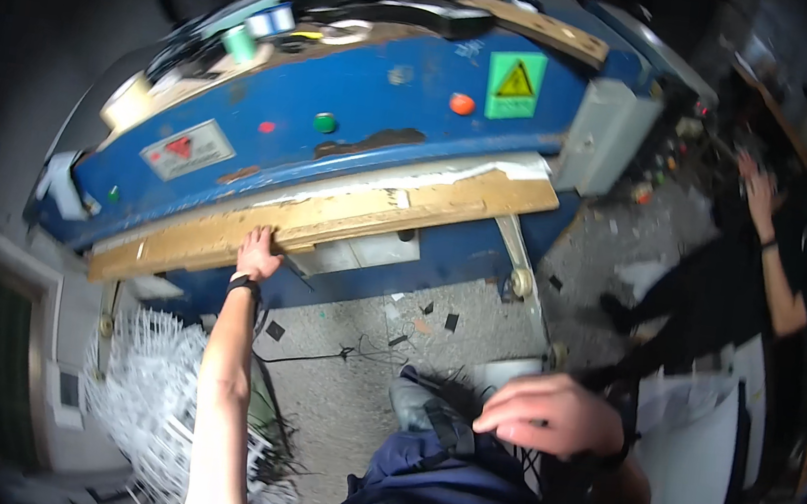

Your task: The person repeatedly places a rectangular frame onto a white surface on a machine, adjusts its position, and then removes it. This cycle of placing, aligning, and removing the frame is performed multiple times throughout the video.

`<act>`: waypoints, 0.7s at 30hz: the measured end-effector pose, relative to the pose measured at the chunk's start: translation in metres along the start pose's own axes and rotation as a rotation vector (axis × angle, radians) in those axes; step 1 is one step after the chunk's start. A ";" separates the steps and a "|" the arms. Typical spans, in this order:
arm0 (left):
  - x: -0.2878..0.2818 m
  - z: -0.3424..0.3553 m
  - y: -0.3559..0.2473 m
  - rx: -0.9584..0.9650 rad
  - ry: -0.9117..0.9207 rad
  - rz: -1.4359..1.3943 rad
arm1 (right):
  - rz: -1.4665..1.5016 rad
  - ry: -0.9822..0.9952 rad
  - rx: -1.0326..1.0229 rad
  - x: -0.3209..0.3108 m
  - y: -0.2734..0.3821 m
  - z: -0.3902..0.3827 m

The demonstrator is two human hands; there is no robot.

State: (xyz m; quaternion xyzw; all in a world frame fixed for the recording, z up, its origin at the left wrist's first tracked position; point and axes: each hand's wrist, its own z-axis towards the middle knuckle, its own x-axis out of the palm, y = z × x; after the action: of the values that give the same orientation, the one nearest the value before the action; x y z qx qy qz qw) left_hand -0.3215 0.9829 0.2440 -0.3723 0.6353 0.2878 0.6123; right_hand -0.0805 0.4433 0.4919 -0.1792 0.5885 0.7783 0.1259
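My left hand [259,255] reaches out to the front edge of a long wooden board [368,209], its fingers lying on the wood. That board runs along the front of a blue machine [342,93], with a strip of white material [453,173] behind it. Close to my body, my right hand [554,417] hovers above my dark blue trousers, its fingers curled together. Whether anything small is in the right hand is hidden. On the machine's face are a green button [325,122], an orange-red button [461,104] and a yellow-green warning sign [516,85].
A heap of white lattice-like scraps [150,387] lies at lower left. Dark offcuts [452,322] and a black cable [310,354] are on the floor. Tape rolls [128,103] and clutter top the machine. At right, another person [787,249] in dark clothes stands beside a white bin [695,459].
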 end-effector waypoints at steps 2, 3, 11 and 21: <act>0.008 0.036 -0.003 0.089 0.076 0.011 | -0.038 -0.167 -0.025 -0.007 -0.043 -0.008; 0.010 0.045 -0.011 0.116 0.078 -0.013 | -0.075 -0.272 0.154 -0.008 -0.064 -0.018; 0.072 0.044 0.062 0.262 -0.161 -0.335 | -0.033 -0.571 0.835 0.029 -0.156 -0.099; 0.050 0.058 0.046 0.208 -0.061 -0.379 | -0.013 -0.574 1.004 0.084 -0.188 -0.102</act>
State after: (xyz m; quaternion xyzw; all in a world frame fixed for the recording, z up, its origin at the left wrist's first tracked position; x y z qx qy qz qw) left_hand -0.3251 1.0504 0.1853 -0.4110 0.5615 0.1113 0.7095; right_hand -0.0672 0.3956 0.2676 0.1172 0.8269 0.4204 0.3547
